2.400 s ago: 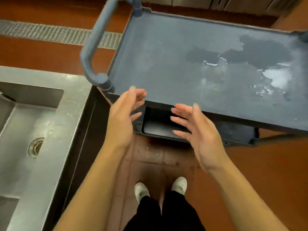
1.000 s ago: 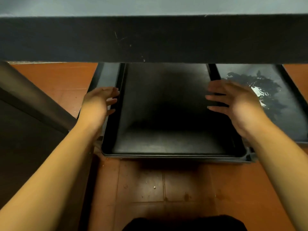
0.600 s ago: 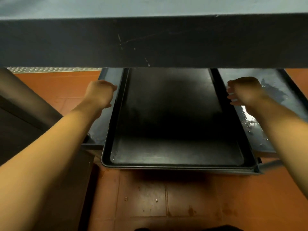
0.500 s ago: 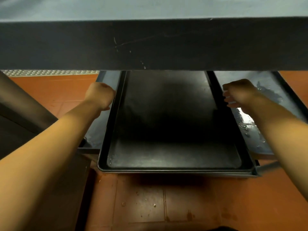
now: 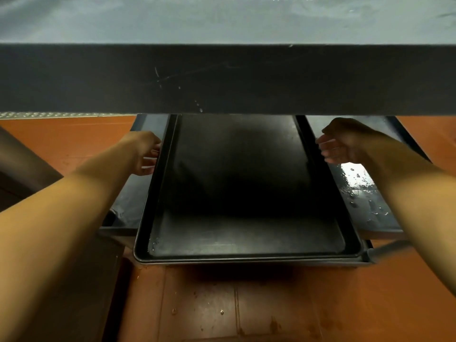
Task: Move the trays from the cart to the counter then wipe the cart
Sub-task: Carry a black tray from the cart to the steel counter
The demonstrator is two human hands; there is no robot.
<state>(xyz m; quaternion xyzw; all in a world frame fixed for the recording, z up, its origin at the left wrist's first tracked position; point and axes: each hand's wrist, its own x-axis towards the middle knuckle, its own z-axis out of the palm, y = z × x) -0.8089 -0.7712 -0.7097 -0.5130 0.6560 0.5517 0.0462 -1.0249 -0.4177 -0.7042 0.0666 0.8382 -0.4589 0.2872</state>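
A dark metal tray lies on the grey cart's lower shelf, its near end sticking out past the shelf's front edge; a second rim shows just beneath it. My left hand is curled around the tray's left rim, about halfway along. My right hand is cupped next to the right rim, fingers apart and pointing at it, with a small gap between them and the rim. The cart's top shelf spans the upper half of the view and hides the tray's far end.
Water pools on the lower shelf right of the tray. The top shelf surface is wet-streaked. A dark counter side stands at the left. Orange floor tiles lie below, with a drain grate at far left.
I have bent down from above the cart to its lower shelf. Both hands moved to the tray's side rims, and the tray slid a little toward me. My right fingers have loosened.
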